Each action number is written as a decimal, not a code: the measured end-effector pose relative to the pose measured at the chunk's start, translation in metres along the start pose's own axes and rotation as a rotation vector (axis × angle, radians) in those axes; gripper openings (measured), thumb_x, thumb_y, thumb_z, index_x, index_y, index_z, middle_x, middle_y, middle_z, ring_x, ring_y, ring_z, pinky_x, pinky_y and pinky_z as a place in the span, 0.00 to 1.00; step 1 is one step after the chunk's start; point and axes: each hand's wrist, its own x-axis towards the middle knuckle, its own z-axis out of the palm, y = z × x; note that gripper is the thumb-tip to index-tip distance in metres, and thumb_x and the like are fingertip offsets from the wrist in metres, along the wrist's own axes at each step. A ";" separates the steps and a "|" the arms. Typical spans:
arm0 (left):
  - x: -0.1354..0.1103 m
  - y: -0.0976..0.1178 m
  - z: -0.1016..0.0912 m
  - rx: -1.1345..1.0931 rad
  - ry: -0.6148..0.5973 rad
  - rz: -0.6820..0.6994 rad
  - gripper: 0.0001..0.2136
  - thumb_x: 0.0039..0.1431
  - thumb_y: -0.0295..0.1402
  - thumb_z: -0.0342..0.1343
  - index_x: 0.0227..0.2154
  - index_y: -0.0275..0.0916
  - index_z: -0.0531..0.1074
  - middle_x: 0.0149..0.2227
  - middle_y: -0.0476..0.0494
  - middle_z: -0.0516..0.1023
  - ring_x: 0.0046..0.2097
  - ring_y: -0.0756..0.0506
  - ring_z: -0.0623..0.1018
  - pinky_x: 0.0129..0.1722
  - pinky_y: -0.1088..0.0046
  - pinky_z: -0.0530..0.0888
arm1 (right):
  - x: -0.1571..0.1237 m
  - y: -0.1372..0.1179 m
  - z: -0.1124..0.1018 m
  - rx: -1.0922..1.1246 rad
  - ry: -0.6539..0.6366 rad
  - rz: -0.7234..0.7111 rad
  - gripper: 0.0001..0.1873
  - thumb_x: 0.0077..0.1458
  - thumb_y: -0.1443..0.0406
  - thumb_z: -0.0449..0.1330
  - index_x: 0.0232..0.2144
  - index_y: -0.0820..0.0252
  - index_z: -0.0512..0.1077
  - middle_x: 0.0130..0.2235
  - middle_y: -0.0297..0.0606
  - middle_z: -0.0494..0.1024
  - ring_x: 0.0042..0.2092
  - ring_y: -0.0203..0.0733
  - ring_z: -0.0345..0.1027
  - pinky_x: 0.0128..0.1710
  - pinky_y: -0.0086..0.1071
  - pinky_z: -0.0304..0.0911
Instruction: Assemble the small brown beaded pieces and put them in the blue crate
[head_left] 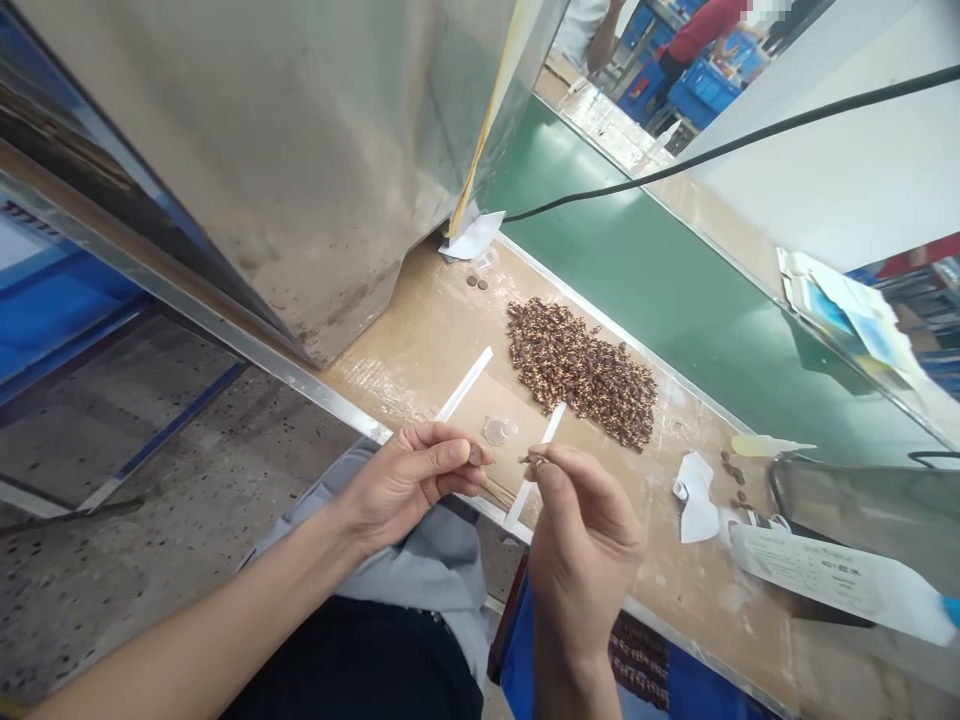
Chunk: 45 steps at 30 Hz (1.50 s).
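The likeliest mishap is a drop. The small brown disc (475, 455) sits at the very fingertips of the person's left grip (409, 478), close to the front edge of the counter (420, 310), so a slight slip of thumb or finger could send it into the lap (442, 550) or down to the speckled floor (187, 480). The small brown-and-gold piece (532, 460) in the right grip (589, 530) looks just as easy to lose; if it fell among the heap of similar pieces (581, 370) farther back, it would probably be hard to pick out again. A careless sweep of the wrist might also nudge the clear round plastic piece (499, 431) lying between the two white strips (465, 383).

As for the grip, the left one is closed, thumb against bent fingers, pinching the disc. The right one is likewise closed, thumb to forefinger, with the piece poking out towards the disc; the two are near each other but apart. The right fingers hide much of that piece, so its exact seating cannot be told.
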 end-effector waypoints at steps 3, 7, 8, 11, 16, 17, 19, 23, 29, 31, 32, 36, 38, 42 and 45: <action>-0.001 -0.004 0.004 -0.008 -0.027 -0.013 0.16 0.53 0.43 0.91 0.34 0.39 0.93 0.36 0.41 0.94 0.33 0.49 0.90 0.36 0.81 0.87 | -0.007 0.000 0.007 0.204 -0.045 0.143 0.04 0.72 0.61 0.79 0.47 0.50 0.91 0.45 0.39 0.92 0.43 0.45 0.87 0.46 0.38 0.85; -0.004 -0.006 0.009 0.002 -0.057 -0.013 0.16 0.53 0.44 0.91 0.33 0.39 0.93 0.32 0.41 0.92 0.32 0.49 0.89 0.35 0.81 0.86 | -0.011 0.003 0.014 0.303 -0.055 0.220 0.05 0.71 0.60 0.79 0.47 0.52 0.91 0.45 0.40 0.93 0.41 0.46 0.88 0.44 0.38 0.87; -0.004 -0.006 0.010 0.002 -0.054 -0.012 0.17 0.53 0.44 0.91 0.33 0.39 0.93 0.32 0.41 0.92 0.31 0.49 0.88 0.35 0.81 0.86 | -0.011 0.003 0.015 0.307 -0.056 0.229 0.05 0.71 0.60 0.79 0.47 0.52 0.91 0.45 0.40 0.93 0.42 0.46 0.88 0.45 0.38 0.87; -0.005 -0.005 0.011 -0.007 -0.032 -0.010 0.16 0.51 0.43 0.91 0.32 0.40 0.92 0.32 0.42 0.92 0.31 0.49 0.88 0.34 0.79 0.87 | -0.013 0.002 0.014 0.297 -0.071 0.244 0.06 0.71 0.59 0.80 0.47 0.52 0.91 0.45 0.41 0.93 0.45 0.48 0.89 0.46 0.38 0.87; -0.004 -0.005 0.012 -0.003 -0.028 -0.001 0.16 0.51 0.42 0.91 0.31 0.40 0.92 0.35 0.41 0.93 0.31 0.48 0.90 0.34 0.80 0.87 | -0.016 0.002 0.010 0.232 -0.088 0.231 0.07 0.72 0.58 0.79 0.47 0.53 0.91 0.47 0.42 0.92 0.47 0.49 0.89 0.47 0.39 0.87; -0.004 -0.005 0.012 -0.004 -0.033 0.001 0.16 0.51 0.42 0.91 0.32 0.40 0.93 0.35 0.41 0.94 0.31 0.48 0.90 0.33 0.81 0.86 | -0.016 0.002 0.010 0.224 -0.088 0.227 0.07 0.72 0.58 0.79 0.47 0.53 0.91 0.47 0.42 0.92 0.47 0.49 0.89 0.47 0.39 0.87; -0.003 -0.005 0.011 -0.005 -0.041 0.009 0.15 0.52 0.42 0.91 0.32 0.41 0.93 0.34 0.42 0.94 0.31 0.49 0.90 0.34 0.82 0.86 | -0.015 0.002 0.009 0.218 -0.087 0.222 0.07 0.72 0.58 0.79 0.48 0.52 0.91 0.47 0.42 0.92 0.46 0.49 0.89 0.46 0.38 0.86; -0.004 -0.007 0.010 -0.001 -0.048 0.015 0.14 0.54 0.42 0.90 0.33 0.41 0.93 0.34 0.43 0.94 0.32 0.49 0.91 0.35 0.83 0.87 | -0.013 0.000 0.009 0.248 -0.089 0.206 0.05 0.72 0.60 0.80 0.48 0.50 0.92 0.46 0.39 0.92 0.44 0.46 0.89 0.44 0.35 0.86; -0.006 -0.007 0.009 0.016 -0.057 0.017 0.14 0.55 0.42 0.90 0.34 0.40 0.94 0.35 0.43 0.94 0.33 0.49 0.91 0.36 0.82 0.87 | -0.011 -0.003 0.009 0.238 -0.109 0.167 0.04 0.72 0.62 0.80 0.47 0.49 0.92 0.45 0.38 0.92 0.44 0.45 0.89 0.44 0.33 0.86; -0.007 -0.006 0.010 0.021 -0.058 0.019 0.14 0.55 0.42 0.90 0.35 0.40 0.94 0.35 0.43 0.94 0.33 0.49 0.91 0.36 0.82 0.88 | -0.010 -0.003 0.008 0.239 -0.118 0.154 0.04 0.73 0.62 0.79 0.48 0.48 0.92 0.45 0.37 0.92 0.45 0.44 0.89 0.45 0.32 0.86; -0.007 -0.005 0.010 0.023 -0.060 0.021 0.14 0.56 0.42 0.90 0.35 0.40 0.94 0.35 0.43 0.94 0.33 0.49 0.91 0.36 0.82 0.88 | -0.010 -0.003 0.008 0.238 -0.122 0.150 0.04 0.73 0.62 0.79 0.48 0.48 0.92 0.46 0.37 0.92 0.46 0.44 0.89 0.46 0.32 0.86; -0.006 -0.004 0.012 0.020 -0.063 0.019 0.15 0.55 0.42 0.90 0.35 0.39 0.94 0.34 0.42 0.94 0.33 0.49 0.92 0.36 0.82 0.88 | -0.010 -0.004 0.006 0.224 -0.134 0.143 0.03 0.73 0.62 0.79 0.48 0.48 0.92 0.46 0.37 0.92 0.46 0.44 0.89 0.47 0.32 0.86; -0.006 -0.003 0.012 0.020 -0.059 0.013 0.16 0.54 0.43 0.90 0.34 0.39 0.93 0.33 0.42 0.93 0.33 0.49 0.91 0.35 0.82 0.88 | -0.010 -0.004 0.005 0.213 -0.136 0.149 0.03 0.73 0.62 0.79 0.48 0.49 0.92 0.46 0.38 0.92 0.46 0.44 0.89 0.47 0.32 0.86; -0.006 -0.003 0.013 0.022 -0.053 0.012 0.16 0.54 0.43 0.91 0.34 0.39 0.93 0.33 0.42 0.93 0.32 0.48 0.92 0.35 0.82 0.88 | -0.010 -0.005 0.005 0.184 -0.137 0.136 0.03 0.73 0.62 0.79 0.48 0.50 0.91 0.46 0.39 0.92 0.46 0.47 0.89 0.47 0.36 0.87; -0.007 -0.002 0.014 0.030 -0.053 0.021 0.15 0.54 0.43 0.90 0.34 0.40 0.93 0.33 0.43 0.93 0.33 0.48 0.92 0.36 0.82 0.88 | -0.010 -0.006 0.005 0.133 -0.135 0.089 0.02 0.74 0.62 0.78 0.47 0.51 0.91 0.46 0.40 0.92 0.47 0.47 0.89 0.47 0.37 0.87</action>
